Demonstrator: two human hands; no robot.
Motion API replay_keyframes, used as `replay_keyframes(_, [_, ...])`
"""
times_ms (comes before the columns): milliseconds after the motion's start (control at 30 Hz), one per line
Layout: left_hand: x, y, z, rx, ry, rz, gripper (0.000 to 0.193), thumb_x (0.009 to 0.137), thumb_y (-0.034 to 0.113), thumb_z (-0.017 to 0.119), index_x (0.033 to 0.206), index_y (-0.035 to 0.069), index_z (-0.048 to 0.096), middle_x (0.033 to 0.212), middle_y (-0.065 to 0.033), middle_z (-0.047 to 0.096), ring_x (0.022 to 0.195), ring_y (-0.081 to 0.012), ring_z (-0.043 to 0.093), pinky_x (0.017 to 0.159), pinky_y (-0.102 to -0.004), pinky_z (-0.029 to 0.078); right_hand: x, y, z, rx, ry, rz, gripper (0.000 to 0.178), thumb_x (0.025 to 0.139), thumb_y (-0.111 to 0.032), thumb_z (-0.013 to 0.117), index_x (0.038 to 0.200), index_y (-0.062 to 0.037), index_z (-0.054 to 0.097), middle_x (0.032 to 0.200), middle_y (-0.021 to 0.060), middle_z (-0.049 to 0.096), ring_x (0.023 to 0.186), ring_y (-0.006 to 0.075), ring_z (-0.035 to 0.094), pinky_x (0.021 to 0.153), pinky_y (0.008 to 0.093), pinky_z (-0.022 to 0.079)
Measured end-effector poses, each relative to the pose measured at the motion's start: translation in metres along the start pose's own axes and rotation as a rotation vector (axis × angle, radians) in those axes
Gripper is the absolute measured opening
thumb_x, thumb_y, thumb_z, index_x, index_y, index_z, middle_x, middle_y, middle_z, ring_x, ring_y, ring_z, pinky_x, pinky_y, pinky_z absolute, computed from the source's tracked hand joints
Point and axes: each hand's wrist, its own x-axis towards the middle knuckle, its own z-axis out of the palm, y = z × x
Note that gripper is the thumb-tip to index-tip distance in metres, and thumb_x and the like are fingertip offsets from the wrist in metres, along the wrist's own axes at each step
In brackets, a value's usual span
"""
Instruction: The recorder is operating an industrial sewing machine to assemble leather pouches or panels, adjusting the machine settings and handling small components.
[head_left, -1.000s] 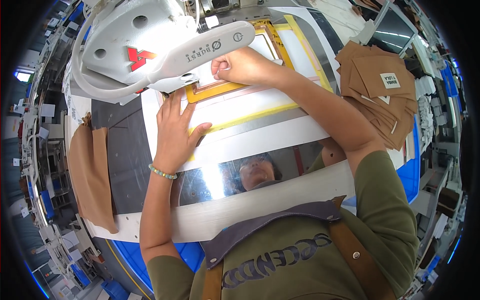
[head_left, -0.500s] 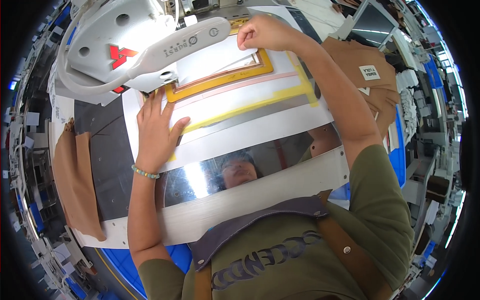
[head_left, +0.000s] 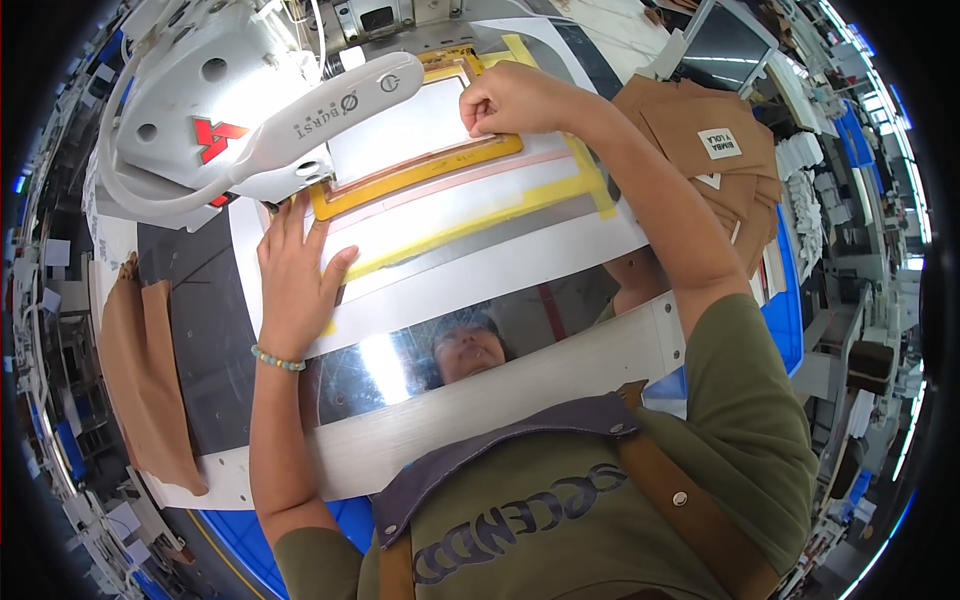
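Note:
My left hand [head_left: 292, 285] lies flat with fingers spread on the large white sheet [head_left: 490, 262]. Its fingertips reach the left end of a yellow rectangular frame [head_left: 430, 182], under the machine head. My right hand [head_left: 520, 98] is curled, thumb and fingers drawn together, at the right inner edge of that frame. What its fingertips pinch or press is hidden. Inside the frame lies a smaller white sheet [head_left: 400, 130], lined up with a brown inner border. Yellow tape strips [head_left: 470, 225] run along the large sheet.
A white machine head [head_left: 215, 110] with a pale wand-shaped lamp [head_left: 345, 98] overhangs the left. Brown cut pieces [head_left: 690, 140] are stacked at right beside a screen [head_left: 728, 45]. A brown folded piece [head_left: 150, 390] drapes at left. A metal ledge [head_left: 500, 380] forms the near edge.
My right hand has moved nearer along the frame's right end. The small white sheet, slanted before, now lies parallel to the frame. My left hand keeps its place, while the view has shifted slightly.

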Motion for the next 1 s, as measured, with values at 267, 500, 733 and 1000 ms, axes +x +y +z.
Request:
replay_keyframes(267, [0.001,0.000,0.003,-0.007,0.015,0.002,0.061,0.101,0.046,0.057,0.142,0.001,0.058,0.160,-0.0217,0.039,0.150,-0.0392,0.031,0.118,-0.0511,0.025,0.005,-0.008,-0.004,-0.056,-0.093,0.092,0.003,0.082,-0.006,0.072,0.080,-0.0040,0.072,0.076,0.0057,0.070,0.070,0.0150,0.064,0.064,0.0311,0.049])
replay_keyframes(500, [0.000,-0.003,0.007,0.006,0.078,0.024,0.059,0.101,0.046,0.056,0.140,0.001,0.059,0.158,-0.0223,0.042,0.149,-0.0400,0.032,0.119,-0.0505,0.025,0.004,-0.016,0.008,-0.281,-0.054,-0.086,0.010,0.088,-0.006,0.060,0.086,-0.0085,0.069,0.081,0.0094,0.064,0.082,0.0246,0.060,0.080,0.0372,0.048])
replay_keyframes(733, [0.000,-0.003,0.007,0.001,0.072,0.016,0.059,0.101,0.046,0.056,0.138,0.001,0.061,0.158,-0.0230,0.042,0.149,-0.0399,0.033,0.119,-0.0496,0.024,0.003,-0.013,0.003,-0.407,0.139,-0.094,0.016,0.093,-0.008,0.052,0.091,-0.0078,0.068,0.096,0.0116,0.061,0.094,0.0291,0.059,0.088,0.0399,0.047])
replay_keyframes(1000, [-0.018,-0.004,-0.015,-0.016,0.021,-0.004,0.067,0.100,0.042,0.060,0.147,-0.005,0.048,0.160,-0.0227,0.040,0.151,-0.0391,0.031,0.121,-0.0475,0.027,0.034,-0.059,0.037,0.452,0.016,-0.130,0.024,0.098,-0.002,0.043,0.113,0.0004,0.062,0.109,0.0070,0.067,0.104,0.0154,0.063,0.097,0.0295,0.048])
